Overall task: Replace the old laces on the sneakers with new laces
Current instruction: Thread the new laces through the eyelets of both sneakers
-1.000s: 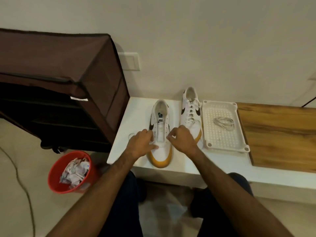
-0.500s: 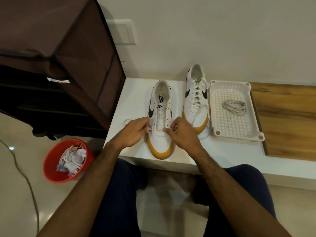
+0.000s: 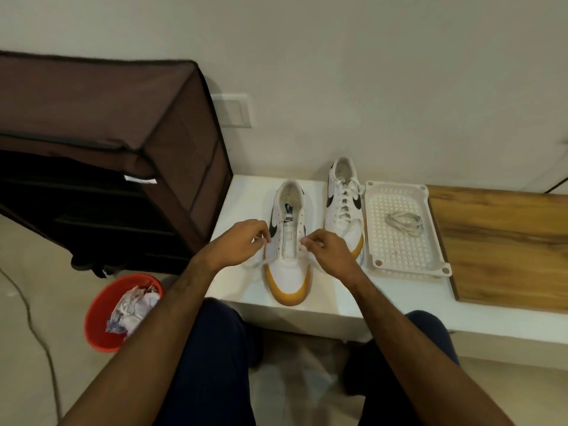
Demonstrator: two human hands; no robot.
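Hands [image 3: 242, 242] [image 3: 327, 252] now slightly farther apart, each grip pinching lace [image 3: 266, 260]; sneaker [image 3: 289, 244] lengthwise, toe toward person

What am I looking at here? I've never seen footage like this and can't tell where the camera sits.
The camera is worn on a person's head and looks down at their own bare hands; there is no machine. The left hand and right hand each pinch an end of a white lace at the near sneaker, whose eyelets are mostly empty. The far sneaker is fully laced. Both stand on a white bench. Beside them, a white tray holds a coiled lace. A red bucket sits on the floor.
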